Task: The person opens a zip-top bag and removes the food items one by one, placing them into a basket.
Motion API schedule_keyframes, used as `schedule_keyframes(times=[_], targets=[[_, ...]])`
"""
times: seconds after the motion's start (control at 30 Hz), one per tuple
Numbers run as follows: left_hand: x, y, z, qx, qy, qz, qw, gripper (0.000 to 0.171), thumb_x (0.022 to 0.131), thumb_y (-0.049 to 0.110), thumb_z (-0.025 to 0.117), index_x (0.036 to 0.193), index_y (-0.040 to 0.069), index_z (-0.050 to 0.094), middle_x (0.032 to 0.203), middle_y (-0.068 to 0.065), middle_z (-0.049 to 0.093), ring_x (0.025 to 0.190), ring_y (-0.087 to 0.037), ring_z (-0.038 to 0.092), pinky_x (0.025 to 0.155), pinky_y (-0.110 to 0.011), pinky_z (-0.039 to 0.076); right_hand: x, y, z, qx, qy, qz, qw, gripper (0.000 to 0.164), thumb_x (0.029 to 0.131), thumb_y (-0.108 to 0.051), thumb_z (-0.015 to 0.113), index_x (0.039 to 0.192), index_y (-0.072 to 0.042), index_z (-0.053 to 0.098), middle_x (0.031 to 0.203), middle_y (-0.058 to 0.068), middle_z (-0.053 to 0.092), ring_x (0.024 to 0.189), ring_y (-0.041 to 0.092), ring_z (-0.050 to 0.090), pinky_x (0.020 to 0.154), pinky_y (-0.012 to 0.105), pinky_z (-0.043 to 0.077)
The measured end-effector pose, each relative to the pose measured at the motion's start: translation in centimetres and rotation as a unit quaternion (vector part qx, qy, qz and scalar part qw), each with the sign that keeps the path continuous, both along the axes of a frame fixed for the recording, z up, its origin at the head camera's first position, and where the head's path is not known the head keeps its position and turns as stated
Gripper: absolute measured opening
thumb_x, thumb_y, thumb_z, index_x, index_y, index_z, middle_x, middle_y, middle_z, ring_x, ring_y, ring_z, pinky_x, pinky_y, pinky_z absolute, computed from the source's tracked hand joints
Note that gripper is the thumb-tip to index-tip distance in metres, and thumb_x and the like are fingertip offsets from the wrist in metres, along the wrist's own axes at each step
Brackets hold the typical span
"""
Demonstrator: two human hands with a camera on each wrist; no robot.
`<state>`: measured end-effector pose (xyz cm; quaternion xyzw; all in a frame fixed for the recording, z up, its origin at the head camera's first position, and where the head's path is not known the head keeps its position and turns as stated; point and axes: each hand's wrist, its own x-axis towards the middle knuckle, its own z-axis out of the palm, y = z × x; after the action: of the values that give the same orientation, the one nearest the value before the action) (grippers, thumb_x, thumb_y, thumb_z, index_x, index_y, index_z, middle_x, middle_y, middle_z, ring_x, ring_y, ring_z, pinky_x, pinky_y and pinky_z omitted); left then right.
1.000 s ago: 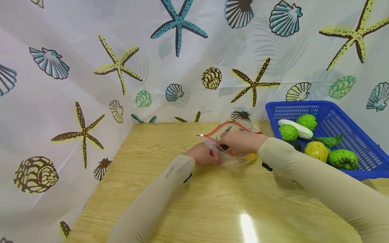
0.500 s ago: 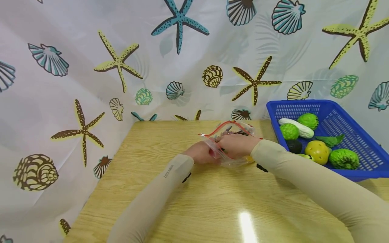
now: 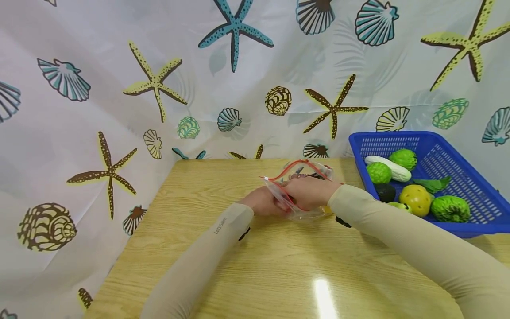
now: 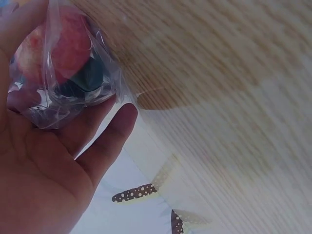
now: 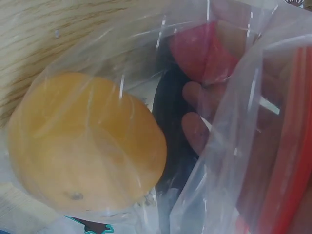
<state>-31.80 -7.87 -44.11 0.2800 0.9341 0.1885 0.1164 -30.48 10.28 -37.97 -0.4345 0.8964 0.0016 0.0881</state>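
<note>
A clear zip bag (image 3: 275,188) with a red seal stands mouth-up on the table. My left hand (image 3: 263,201) grips its left side from outside, fingers bent round the plastic and a pinkish-red fruit (image 4: 61,46) in it. My right hand (image 3: 308,191) reaches in through the bag's mouth. In the right wrist view its fingertips (image 5: 195,131) touch a dark, smooth thing (image 5: 173,112); plastic blurs whether they grip it. A round orange-yellow fruit (image 5: 87,141) lies in the bag beside the dark thing. A dark green thing (image 4: 87,75) shows under the red fruit.
A blue basket (image 3: 488,195) stands to the right, near my right forearm. In it are a white long vegetable (image 3: 388,168), bumpy green fruits (image 3: 450,209), a yellow fruit (image 3: 415,199) and a dark round one (image 3: 385,192). A patterned curtain (image 3: 239,97) hangs behind the wooden table (image 3: 279,270).
My right hand has shifted slightly left and deeper into the bag over the second, uncovering more of the basket's dark fruit. My left hand stays almost still.
</note>
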Motion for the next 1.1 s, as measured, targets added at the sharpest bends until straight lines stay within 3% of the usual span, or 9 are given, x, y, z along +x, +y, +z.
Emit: schedule_keyframes(times=[0.1, 0.2, 0.3, 0.4, 0.5, 0.67, 0.73, 0.97, 1.1], targets=[[0.1, 0.0, 0.0, -0.002, -0.001, 0.000, 1.0000, 0.085, 0.068, 0.059, 0.076, 0.140, 0.024, 0.048, 0.128, 0.004, 0.058, 0.104, -0.009, 0.052, 0.093, -0.034, 0.046, -0.1, 0.0, -0.2, 0.023, 0.000, -0.011, 1.000, 0.029, 0.089, -0.008, 0.061, 0.114, -0.021, 0.068, 0.131, -0.005, 0.055, 0.071, 0.011, 0.050, 0.063, 0.028, 0.043], [0.1, 0.1, 0.1, -0.004, -0.011, 0.010, 0.9999, 0.088, 0.067, 0.058, 0.077, 0.142, 0.024, 0.045, 0.131, 0.003, 0.056, 0.107, -0.010, 0.051, 0.094, -0.035, 0.045, -0.2, -0.1, -0.4, 0.035, 0.000, -0.014, 0.999, 0.023, 0.090, -0.012, 0.062, 0.110, -0.021, 0.067, 0.108, -0.006, 0.063, 0.066, 0.013, 0.047, 0.060, 0.028, 0.041], [0.1, 0.1, 0.0, -0.004, -0.023, 0.021, 0.9995, 0.082, 0.067, 0.057, 0.078, 0.137, 0.024, 0.051, 0.126, 0.003, 0.059, 0.105, -0.011, 0.052, 0.093, -0.035, 0.046, -0.2, -0.1, -0.5, 0.033, 0.002, -0.010, 0.999, 0.013, 0.089, -0.016, 0.065, 0.098, -0.024, 0.065, 0.081, -0.009, 0.060, 0.066, 0.013, 0.047, 0.063, 0.029, 0.042], [0.0, 0.1, -0.2, 0.003, -0.026, 0.024, 0.9994, 0.073, 0.066, 0.057, 0.078, 0.128, 0.024, 0.058, 0.120, 0.005, 0.061, 0.101, -0.010, 0.053, 0.091, -0.035, 0.046, -0.1, 0.0, -0.3, 0.013, 0.006, -0.003, 1.000, 0.008, 0.087, -0.020, 0.066, 0.088, -0.026, 0.062, 0.076, -0.012, 0.059, 0.069, 0.011, 0.050, 0.068, 0.031, 0.046], [-0.2, 0.0, -0.5, 0.019, -0.019, 0.013, 0.9996, 0.073, 0.066, 0.056, 0.079, 0.127, 0.024, 0.057, 0.118, 0.008, 0.061, 0.100, -0.007, 0.052, 0.092, -0.034, 0.046, 0.0, 0.2, 0.3, -0.015, 0.012, 0.006, 1.000, 0.006, 0.087, -0.028, 0.067, 0.092, -0.027, 0.063, 0.081, -0.012, 0.062, 0.077, 0.010, 0.054, 0.073, 0.034, 0.050], [-0.4, 0.0, -0.7, 0.034, -0.014, -0.011, 0.9992, 0.064, 0.069, 0.048, 0.080, 0.123, 0.022, 0.060, 0.118, 0.011, 0.060, 0.099, -0.004, 0.051, 0.092, -0.033, 0.045, 0.1, 0.9, 1.7, -0.047, 0.027, 0.028, 0.998, 0.026, 0.085, -0.027, 0.068, 0.109, -0.021, 0.063, 0.092, -0.008, 0.062, 0.083, 0.011, 0.053, 0.076, 0.034, 0.050], [-0.3, -0.1, -0.6, 0.033, -0.021, -0.002, 0.9992, 0.061, 0.068, 0.046, 0.081, 0.120, 0.022, 0.062, 0.116, 0.011, 0.061, 0.098, -0.005, 0.051, 0.091, -0.033, 0.046, 0.2, 1.2, 2.3, -0.059, 0.028, 0.030, 0.997, 0.030, 0.083, -0.025, 0.069, 0.112, -0.020, 0.063, 0.094, -0.007, 0.062, 0.084, 0.011, 0.051, 0.077, 0.033, 0.049], [0.5, 0.0, 0.2, 0.037, -0.030, 0.019, 0.9987, 0.059, 0.067, 0.048, 0.082, 0.117, 0.023, 0.063, 0.109, 0.012, 0.063, 0.094, -0.004, 0.053, 0.089, -0.033, 0.046, 1.1, 3.2, 5.9, -0.109, 0.012, -0.015, 0.994, 0.045, 0.081, -0.026, 0.068, 0.124, -0.018, 0.058, 0.103, -0.006, 0.062, 0.083, 0.013, 0.054, 0.075, 0.033, 0.051], [0.8, 0.0, 0.5, 0.023, -0.025, 0.031, 0.9990, 0.065, 0.066, 0.052, 0.081, 0.120, 0.021, 0.061, 0.115, 0.008, 0.062, 0.099, -0.008, 0.052, 0.091, -0.034, 0.046, 1.8, 5.1, 8.4, -0.139, 0.038, -0.036, 0.989, 0.043, 0.083, -0.024, 0.069, 0.123, -0.018, 0.057, 0.102, -0.003, 0.061, 0.081, 0.014, 0.054, 0.072, 0.035, 0.052]])
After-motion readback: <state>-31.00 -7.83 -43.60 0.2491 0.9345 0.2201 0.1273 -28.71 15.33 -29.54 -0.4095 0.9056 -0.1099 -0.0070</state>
